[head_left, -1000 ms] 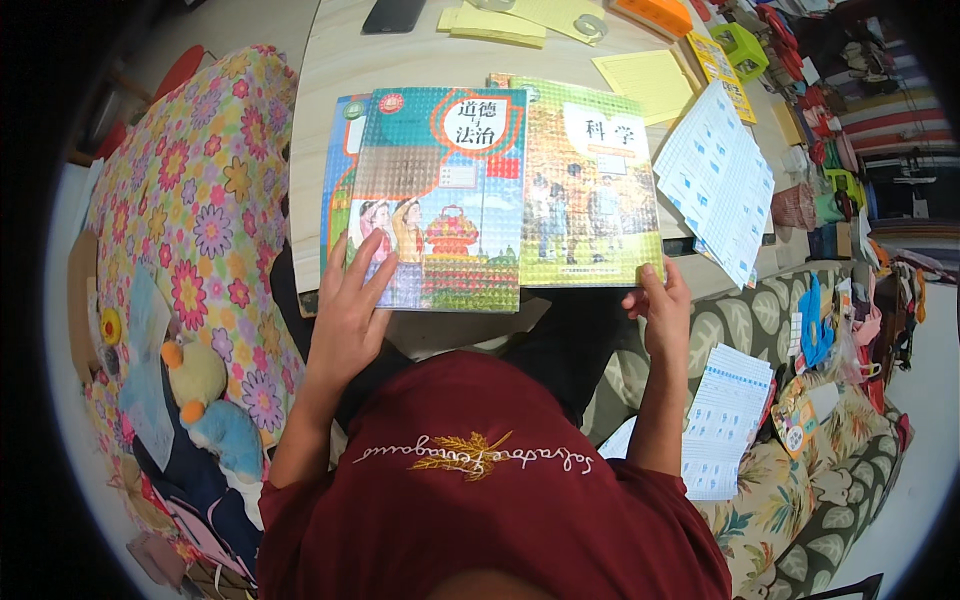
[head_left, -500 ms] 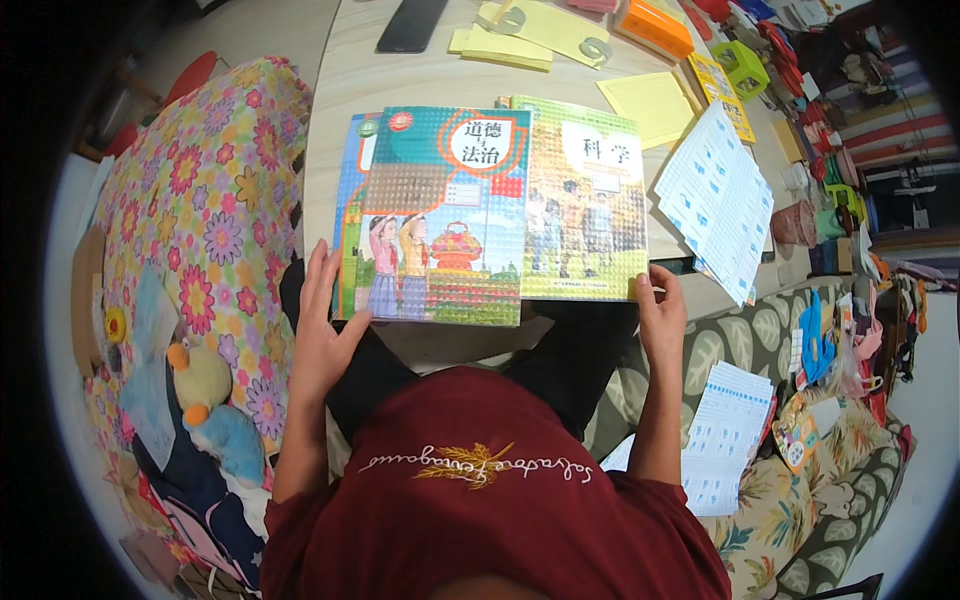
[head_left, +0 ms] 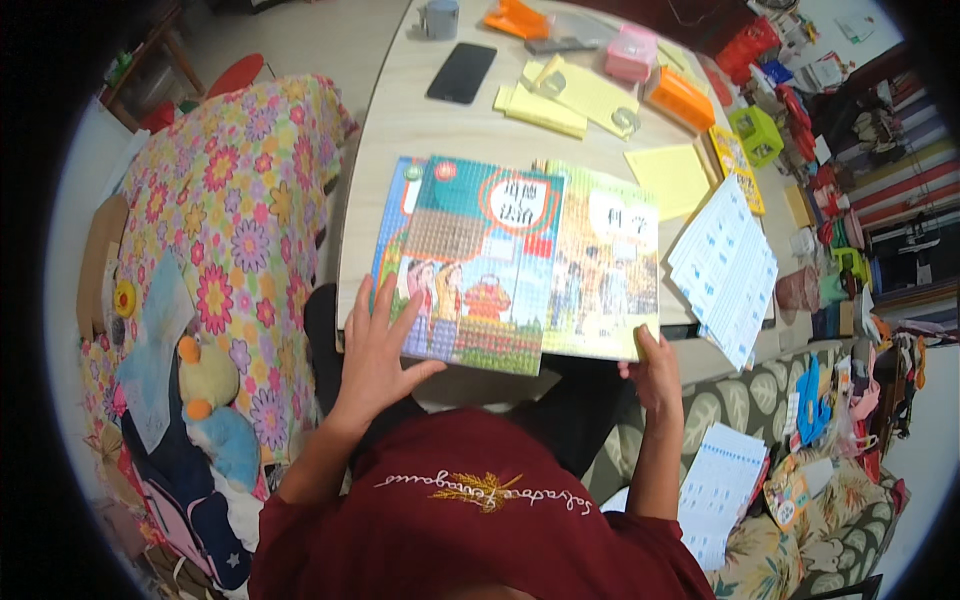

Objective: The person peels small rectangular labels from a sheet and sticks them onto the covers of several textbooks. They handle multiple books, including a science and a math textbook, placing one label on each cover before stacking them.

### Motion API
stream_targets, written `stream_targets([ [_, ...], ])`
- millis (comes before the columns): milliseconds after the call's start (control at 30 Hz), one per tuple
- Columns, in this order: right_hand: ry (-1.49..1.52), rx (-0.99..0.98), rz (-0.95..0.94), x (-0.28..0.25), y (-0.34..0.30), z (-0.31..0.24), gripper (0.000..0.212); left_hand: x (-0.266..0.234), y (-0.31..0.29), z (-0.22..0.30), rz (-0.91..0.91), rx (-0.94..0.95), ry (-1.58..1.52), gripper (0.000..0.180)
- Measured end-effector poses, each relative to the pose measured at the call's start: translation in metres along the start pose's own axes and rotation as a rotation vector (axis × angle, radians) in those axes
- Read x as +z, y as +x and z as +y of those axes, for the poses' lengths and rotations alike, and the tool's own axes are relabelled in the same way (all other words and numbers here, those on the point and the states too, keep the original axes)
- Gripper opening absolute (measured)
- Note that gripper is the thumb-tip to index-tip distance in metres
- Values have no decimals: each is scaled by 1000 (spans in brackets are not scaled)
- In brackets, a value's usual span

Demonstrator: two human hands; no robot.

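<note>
A teal textbook [head_left: 480, 235] with pictured children on its cover lies near the table's front edge, overlapping a blue-edged book [head_left: 384, 235] at its left. To its right is a yellow-green textbook [head_left: 610, 270], with part of another book's edge showing behind it at the top. My left hand [head_left: 378, 355] rests with spread fingers on the lower left corner of the teal and blue-edged books. My right hand [head_left: 655, 370] pinches the lower right corner of the yellow-green textbook, thumb on top and fingers under it.
On the table [head_left: 400, 125] are a black phone [head_left: 462, 73], yellow paper pads [head_left: 575, 95], an orange box [head_left: 680, 97], a grey mug [head_left: 438, 18] and printed sheets [head_left: 725, 270]. A flower-covered bed [head_left: 225, 230] stands left, a patterned sofa [head_left: 735, 400] right.
The view has shifted, so the table and books sit lower in the picture. My left hand's fingers have moved from the books' left edge onto the covers. My right hand keeps its corner grip.
</note>
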State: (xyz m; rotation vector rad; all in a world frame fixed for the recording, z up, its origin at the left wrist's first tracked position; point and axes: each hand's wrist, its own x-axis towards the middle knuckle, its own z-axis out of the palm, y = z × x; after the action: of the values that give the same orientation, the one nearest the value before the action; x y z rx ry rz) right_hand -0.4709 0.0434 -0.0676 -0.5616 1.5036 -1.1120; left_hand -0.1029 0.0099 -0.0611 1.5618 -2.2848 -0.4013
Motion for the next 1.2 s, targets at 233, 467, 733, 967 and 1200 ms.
stream_targets([
  [233, -79, -8, -84, -7, 3, -15, 32, -8, 9, 0, 17, 40, 27, 84],
  [467, -209, -318, 78, 0, -29, -53, 23, 4, 5, -7, 68, 67, 99, 84],
  [733, -320, -409, 237, -32, -65, -101, 27, 10, 3, -12, 95, 102, 32, 86],
  [967, 22, -395, 125, -30, -74, -87, 30, 13, 1, -16, 122, 114, -52, 94],
  [1200, 260, -129, -165, 85, -46, -12, 24, 1, 4, -14, 53, 103, -147, 95],
])
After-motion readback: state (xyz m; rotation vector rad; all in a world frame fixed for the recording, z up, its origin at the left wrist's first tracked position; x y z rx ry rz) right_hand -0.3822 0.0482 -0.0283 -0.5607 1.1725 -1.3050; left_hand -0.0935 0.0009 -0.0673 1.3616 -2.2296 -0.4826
